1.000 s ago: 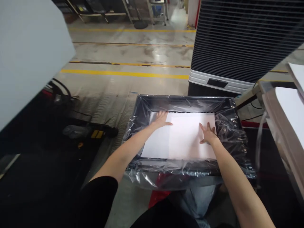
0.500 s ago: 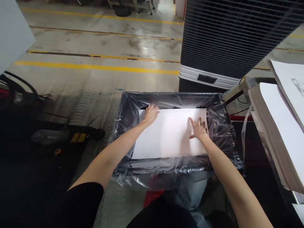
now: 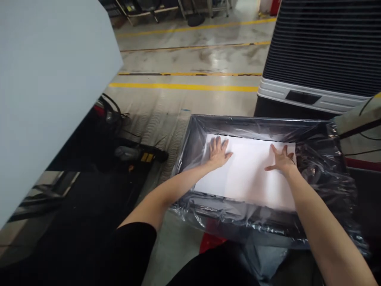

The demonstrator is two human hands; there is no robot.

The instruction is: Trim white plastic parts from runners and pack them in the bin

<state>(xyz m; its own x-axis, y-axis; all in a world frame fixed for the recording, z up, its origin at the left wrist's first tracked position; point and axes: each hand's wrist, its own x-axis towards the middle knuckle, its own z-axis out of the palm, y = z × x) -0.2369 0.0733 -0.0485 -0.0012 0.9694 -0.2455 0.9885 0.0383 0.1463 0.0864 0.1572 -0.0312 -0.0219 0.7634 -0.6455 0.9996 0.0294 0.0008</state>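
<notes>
A white sheet (image 3: 247, 171) lies flat inside a dark bin (image 3: 238, 123) lined with clear plastic film (image 3: 318, 167). My left hand (image 3: 218, 153) rests on the sheet's left part, palm down with the fingers spread. Over the right part is my right hand (image 3: 281, 159), its fingers also spread and touching or just above the sheet. Neither hand grips anything. Whether more sheets lie beneath the top one is hidden.
A large pale panel (image 3: 53, 79) fills the upper left, close to the camera. A tall black louvred unit (image 3: 321, 51) stands behind the bin at the right. Dark equipment (image 3: 127, 153) sits on the left, and yellow lines (image 3: 184, 86) cross the floor.
The view has swung left, so the bin appears farther right and the pale panel looms larger. My left hand has moved from the sheet's far edge onto its surface, fingers now spread.
</notes>
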